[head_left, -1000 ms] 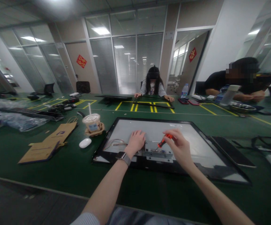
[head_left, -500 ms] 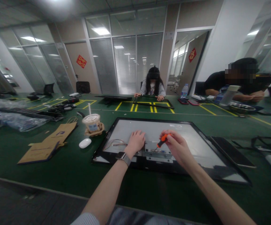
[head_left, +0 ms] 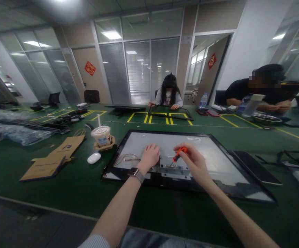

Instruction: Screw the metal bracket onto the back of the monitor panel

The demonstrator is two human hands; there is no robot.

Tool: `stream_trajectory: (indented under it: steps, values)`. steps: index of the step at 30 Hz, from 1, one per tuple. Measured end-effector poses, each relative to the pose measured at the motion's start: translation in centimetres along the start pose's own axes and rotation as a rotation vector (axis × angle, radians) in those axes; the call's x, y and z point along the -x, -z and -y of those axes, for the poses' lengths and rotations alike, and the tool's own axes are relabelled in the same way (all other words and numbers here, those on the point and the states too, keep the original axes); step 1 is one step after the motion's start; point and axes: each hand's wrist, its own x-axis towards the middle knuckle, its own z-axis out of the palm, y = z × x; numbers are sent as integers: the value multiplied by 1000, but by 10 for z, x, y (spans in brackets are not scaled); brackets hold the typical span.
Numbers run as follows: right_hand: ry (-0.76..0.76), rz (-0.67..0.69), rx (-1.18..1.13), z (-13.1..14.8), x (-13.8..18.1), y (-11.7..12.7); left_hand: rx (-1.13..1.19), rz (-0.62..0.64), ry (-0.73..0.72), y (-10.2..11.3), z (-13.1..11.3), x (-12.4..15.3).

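A flat monitor panel (head_left: 216, 162) lies face down on the green table (head_left: 69, 193), its grey metal back up. My left hand (head_left: 151, 156) rests palm down on the panel beside a small metal bracket (head_left: 174, 169), fingers curled and close together. My right hand (head_left: 192, 162) is closed round a small orange-handled screwdriver (head_left: 178, 153), whose tip points down-left onto the bracket. Thin coloured wires (head_left: 127, 158) run across the panel left of my left hand. A watch sits on my left wrist.
A lidded drink cup (head_left: 102, 135), a white mouse (head_left: 94, 157) and brown cardboard (head_left: 51, 159) lie left of the panel. A dark slab (head_left: 255, 167) and cables (head_left: 291, 158) lie to the right. One person works on a black frame (head_left: 168, 113) across the table; another sits far right.
My right hand has drifted slightly left with the screwdriver and turned it, the tip staying on the bracket. My left hand has stayed put. The person opposite has pulled their hands closer together.
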Motion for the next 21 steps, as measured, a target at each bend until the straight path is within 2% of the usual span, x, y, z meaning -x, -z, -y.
stream_trajectory:
  steps: [3,7,14,21]
  values:
    - [6,9,-5,0,-1,2,0,5,2,0,0,0]
    - [-71,36,-16,-6,-1,7,8,8,-1,-1,1,-1]
    - [-142,3,-201,-14,0,6,13,5,-9,-2,2,-1]
    - [-144,-9,-104,-13,2,7,18,9,-1,0,1,0]
